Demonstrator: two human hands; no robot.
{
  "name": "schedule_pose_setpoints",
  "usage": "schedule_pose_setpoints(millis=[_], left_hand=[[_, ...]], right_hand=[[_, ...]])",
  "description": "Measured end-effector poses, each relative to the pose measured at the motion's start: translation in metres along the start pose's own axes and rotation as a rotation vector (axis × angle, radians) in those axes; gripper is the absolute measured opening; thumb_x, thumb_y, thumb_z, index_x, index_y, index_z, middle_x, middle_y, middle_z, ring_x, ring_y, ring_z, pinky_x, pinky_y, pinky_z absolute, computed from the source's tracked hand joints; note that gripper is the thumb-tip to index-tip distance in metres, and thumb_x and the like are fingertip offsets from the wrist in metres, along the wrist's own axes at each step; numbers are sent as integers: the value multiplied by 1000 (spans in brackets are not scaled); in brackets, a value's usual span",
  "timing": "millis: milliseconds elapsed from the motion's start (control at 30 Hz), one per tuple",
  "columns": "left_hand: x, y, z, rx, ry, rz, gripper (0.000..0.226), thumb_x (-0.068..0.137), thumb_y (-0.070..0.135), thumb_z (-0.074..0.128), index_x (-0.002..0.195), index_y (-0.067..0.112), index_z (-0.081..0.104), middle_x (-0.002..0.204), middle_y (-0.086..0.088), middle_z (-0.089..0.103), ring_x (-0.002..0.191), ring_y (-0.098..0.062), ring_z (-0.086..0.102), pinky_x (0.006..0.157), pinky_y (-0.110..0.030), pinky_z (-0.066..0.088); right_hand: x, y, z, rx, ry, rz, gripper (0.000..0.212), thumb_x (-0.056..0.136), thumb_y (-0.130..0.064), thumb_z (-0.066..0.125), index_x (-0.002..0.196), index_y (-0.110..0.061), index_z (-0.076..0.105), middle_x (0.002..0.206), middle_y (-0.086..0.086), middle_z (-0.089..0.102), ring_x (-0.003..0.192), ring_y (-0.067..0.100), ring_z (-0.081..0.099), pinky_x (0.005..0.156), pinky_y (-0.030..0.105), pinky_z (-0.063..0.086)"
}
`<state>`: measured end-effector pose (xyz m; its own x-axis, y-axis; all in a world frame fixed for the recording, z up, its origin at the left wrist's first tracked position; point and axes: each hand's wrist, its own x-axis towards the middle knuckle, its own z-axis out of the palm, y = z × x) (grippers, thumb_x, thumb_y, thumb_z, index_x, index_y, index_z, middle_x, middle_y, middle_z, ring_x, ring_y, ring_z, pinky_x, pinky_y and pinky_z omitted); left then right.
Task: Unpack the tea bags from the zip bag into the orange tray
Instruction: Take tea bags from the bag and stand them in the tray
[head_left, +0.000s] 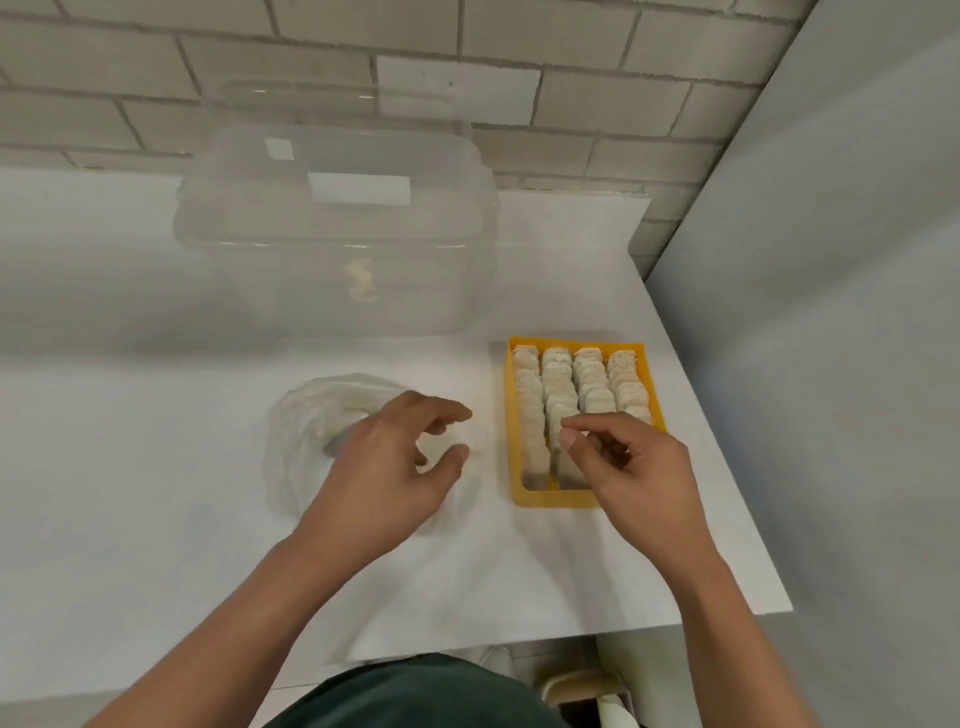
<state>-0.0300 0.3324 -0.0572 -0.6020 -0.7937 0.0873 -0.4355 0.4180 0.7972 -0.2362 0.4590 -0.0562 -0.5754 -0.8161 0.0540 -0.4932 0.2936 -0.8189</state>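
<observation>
The orange tray (524, 496) lies right of centre on the white table, holding rows of upright pale tea bags (558, 371). My right hand (636, 470) hovers over the tray's near half. Its thumb and forefinger pinch together at the top of a tea bag (555, 415) in the second row. The clear zip bag (298, 431) lies crumpled left of the tray with pale tea bags showing inside it. My left hand (387, 465) is over the bag's right side, fingers loosely curved and spread, thumb apart from them, nothing plainly held.
A large clear plastic box (332, 234) with its lid stands behind the zip bag, a small pale lump inside. The white table (130, 493) ends at a grey wall on the right and a brick wall behind. Its near edge is close to my body.
</observation>
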Motion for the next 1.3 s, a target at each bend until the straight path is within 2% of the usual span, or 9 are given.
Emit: schedule_pose_setpoints(millis=[67, 167, 300, 400, 567, 767, 933, 1067, 1300], left_hand=[[-3, -27, -16, 96, 198, -22, 30, 88, 15, 75, 114, 29, 70, 120, 18, 56, 111, 4, 49, 88, -14, 41], [-1, -74, -37, 299, 341, -106, 31, 82, 15, 80, 110, 24, 70, 140, -1, 49, 133, -25, 34, 100, -32, 37], [4, -119, -52, 534, 94, -131, 36, 77, 29, 87, 111, 25, 77, 144, -15, 52, 136, -41, 40, 103, -49, 45], [13, -131, -51, 488, -139, -272, 49, 84, 23, 78, 131, 26, 68, 134, -9, 51, 120, -34, 58, 88, -38, 51], [25, -133, -60, 198, 5, -265, 62, 81, -6, 58, 138, 20, 57, 118, -3, 52, 97, -25, 58, 74, -25, 43], [17, -140, -61, 110, -97, -203, 70, 80, 3, 67, 144, 27, 52, 134, 1, 59, 118, -24, 55, 92, -25, 41], [18, -157, -63, 122, -142, -173, 71, 82, 7, 71, 143, 33, 46, 121, 4, 50, 107, -18, 53, 83, -21, 39], [20, -165, -66, 94, -150, -164, 72, 84, 6, 69, 145, 36, 45, 122, 8, 43, 101, -13, 51, 73, -7, 37], [25, -173, -71, 78, -206, -146, 74, 84, 8, 69, 150, 31, 45, 141, 1, 53, 127, -20, 52, 97, -23, 37]], right_hand=[[-2, -17, 29, 22, -81, -69, 15, 93, -25, 74, 99, -38, 77, 87, -16, 73, 84, 8, 67, 74, 20, 54], [0, -36, 77, -81, -195, -205, 15, 96, -26, 69, 109, -27, 78, 94, -14, 73, 87, 5, 66, 76, 18, 51], [9, -57, 128, -350, -348, -346, 28, 106, -32, 49, 127, -28, 68, 118, -9, 72, 107, 14, 64, 89, 36, 53], [14, -64, 154, -618, -556, -337, 34, 109, -40, 35, 125, -29, 64, 110, -1, 72, 100, 25, 65, 81, 39, 49], [26, -61, 167, -762, -557, -197, 45, 108, -46, 31, 105, -20, 67, 103, 10, 71, 95, 35, 64, 75, 39, 42], [43, -69, 167, -796, -534, -81, 47, 98, -33, 56, 144, -26, 52, 129, 2, 67, 119, 27, 61, 94, 38, 52], [55, -76, 196, -565, -564, -71, 49, 93, -8, 58, 140, -20, 60, 136, 1, 65, 125, 23, 59, 101, 30, 47], [64, -76, 212, -479, -602, -42, 51, 85, -10, 62, 134, -26, 62, 125, -4, 69, 117, 20, 62, 93, 29, 49], [77, -79, 229, -461, -659, -16, 65, 80, -23, 76, 141, -22, 52, 135, -4, 62, 125, 20, 55, 105, 36, 47]])
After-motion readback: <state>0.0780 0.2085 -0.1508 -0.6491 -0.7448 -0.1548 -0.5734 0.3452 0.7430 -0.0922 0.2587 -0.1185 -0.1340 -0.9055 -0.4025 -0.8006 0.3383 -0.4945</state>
